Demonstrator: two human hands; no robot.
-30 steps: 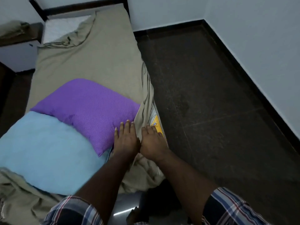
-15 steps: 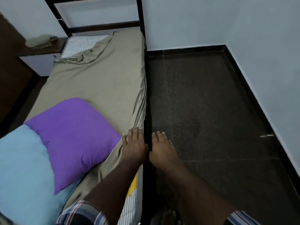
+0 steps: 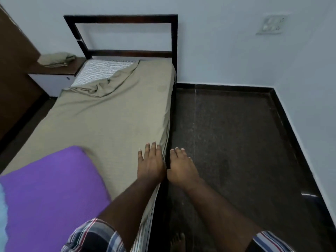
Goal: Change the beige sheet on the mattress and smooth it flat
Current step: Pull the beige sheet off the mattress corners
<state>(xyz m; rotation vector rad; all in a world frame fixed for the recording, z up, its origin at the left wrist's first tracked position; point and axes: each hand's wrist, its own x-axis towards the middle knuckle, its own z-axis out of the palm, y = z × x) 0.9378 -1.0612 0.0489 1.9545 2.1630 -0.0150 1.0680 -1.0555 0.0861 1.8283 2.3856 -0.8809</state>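
From the head camera, we are looking down the length of the bed, where the beige sheet [image 3: 112, 113] is covering most of the mattress [image 3: 101, 71] but is lying bunched and pulled back at the far left corner, leaving striped ticking bare there. We are pressing our left hand [image 3: 151, 164] flat on the sheet near the right edge, its fingers [image 3: 152, 150] straight and gripping nothing. Our right hand [image 3: 181, 166] is reaching just beside it over the dark bed frame [image 3: 171, 113], fingers loosely extended; we cannot tell whether it is touching the sheet's hanging edge. A purple pillow [image 3: 51, 193] is sitting on the near part of the bed, and a folded cloth [image 3: 54, 60] is resting on the bedside desk [image 3: 60, 70] by the headboard [image 3: 123, 33]. We are judging the job to be partway along: the middle is looking fairly smooth, while the far corner is waiting to be pulled over and the right side tucked.
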